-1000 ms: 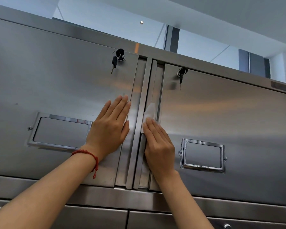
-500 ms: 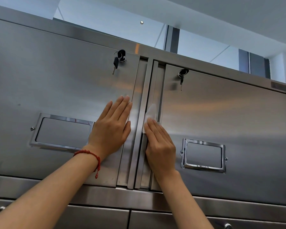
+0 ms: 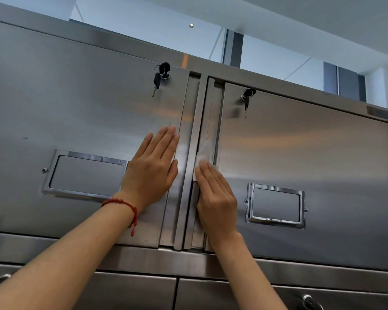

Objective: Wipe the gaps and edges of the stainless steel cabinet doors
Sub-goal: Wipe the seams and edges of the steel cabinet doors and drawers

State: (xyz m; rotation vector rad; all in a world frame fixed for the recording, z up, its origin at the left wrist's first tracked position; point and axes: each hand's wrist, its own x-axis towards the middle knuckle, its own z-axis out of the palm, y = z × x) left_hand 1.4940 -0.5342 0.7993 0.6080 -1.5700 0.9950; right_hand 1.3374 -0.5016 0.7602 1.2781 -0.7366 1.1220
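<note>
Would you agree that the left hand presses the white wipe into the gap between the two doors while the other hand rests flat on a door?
Not quite: the head view shows the right hand pressing the white wipe into the gap. The left hand rests flat on the left door.

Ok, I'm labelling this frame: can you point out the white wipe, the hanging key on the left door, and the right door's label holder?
white wipe [image 3: 204, 151], head view, its exposed upper part
hanging key [image 3: 156, 81], head view, its black head
label holder [image 3: 276, 205], head view, its plate centre
</note>
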